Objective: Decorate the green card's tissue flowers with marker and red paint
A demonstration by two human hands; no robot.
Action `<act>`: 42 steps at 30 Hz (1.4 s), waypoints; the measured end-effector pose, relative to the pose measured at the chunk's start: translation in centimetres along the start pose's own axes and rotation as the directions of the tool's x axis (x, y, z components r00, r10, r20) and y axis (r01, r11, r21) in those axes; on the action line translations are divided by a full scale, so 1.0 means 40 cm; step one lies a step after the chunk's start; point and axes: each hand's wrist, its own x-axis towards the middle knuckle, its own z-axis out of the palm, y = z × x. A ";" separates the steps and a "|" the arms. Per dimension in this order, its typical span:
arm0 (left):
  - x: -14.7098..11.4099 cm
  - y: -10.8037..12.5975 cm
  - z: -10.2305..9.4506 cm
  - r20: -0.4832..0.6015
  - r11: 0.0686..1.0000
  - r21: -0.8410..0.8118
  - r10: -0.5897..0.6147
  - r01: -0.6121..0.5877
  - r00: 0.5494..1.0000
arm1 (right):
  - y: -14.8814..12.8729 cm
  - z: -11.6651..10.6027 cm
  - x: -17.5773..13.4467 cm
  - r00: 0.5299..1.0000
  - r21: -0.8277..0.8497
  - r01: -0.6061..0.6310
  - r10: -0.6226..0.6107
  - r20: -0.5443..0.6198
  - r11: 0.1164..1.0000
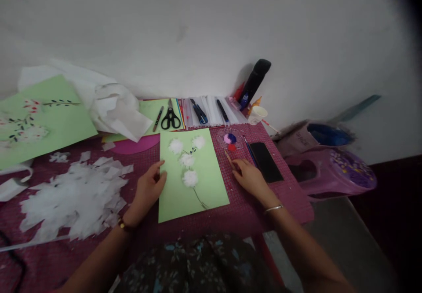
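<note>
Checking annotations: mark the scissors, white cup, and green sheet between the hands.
Scissors (170, 112), head view: where the handles meet.
White cup (254, 117), head view: outer wall.
Green sheet (207, 172), head view: bare paper, right of centre.

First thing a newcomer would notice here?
Likely the light green sheet in the middle, bearing four fluffy white flowers, with the left hand at its left edge. Next, the big heap of white paper pieces on the table's left side. Then the pink, dark blue and red paint right of the sheet, just beyond the right hand, which holds a thin tool.
</note>
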 end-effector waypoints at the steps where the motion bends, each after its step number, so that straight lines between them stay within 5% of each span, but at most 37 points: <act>1: -0.002 -0.005 -0.002 0.008 0.998 0.060 0.029 -0.030 1.000 | -0.001 -0.001 0.001 1.000 0.000 -0.003 0.003 0.004 1.000; 5: -0.002 -0.014 -0.008 0.095 0.985 0.156 0.060 -0.074 0.994 | -0.008 -0.006 0.003 0.999 -0.023 -0.019 0.020 0.029 1.000; 11: 0.002 0.001 -0.012 0.227 0.943 0.332 -0.070 -0.009 0.971 | -0.014 -0.063 0.046 0.996 -0.083 0.028 -0.021 0.083 0.996; 20: 0.006 0.001 -0.015 0.255 0.970 0.243 -0.056 -0.008 0.965 | -0.018 -0.155 0.450 0.978 -0.068 -0.133 0.119 -0.174 0.989; 28: -0.006 0.024 -0.023 0.304 0.954 0.290 -0.019 -0.074 0.952 | 0.005 -0.090 0.644 0.972 -0.083 -0.231 0.227 -0.059 0.969; 36: -0.001 0.044 -0.020 0.371 0.881 0.454 -0.053 -0.131 0.927 | 0.009 -0.111 0.668 0.961 0.063 -0.264 0.268 -0.066 0.963; 41: -0.002 0.027 -0.018 0.341 0.931 0.337 0.017 -0.139 0.940 | -0.047 -0.145 0.495 0.991 0.299 -0.109 0.125 -0.037 0.948; 42: -0.001 0.026 -0.020 0.319 0.954 0.273 0.036 -0.128 0.947 | -0.060 -0.146 0.441 0.998 0.468 -0.055 0.042 0.038 0.882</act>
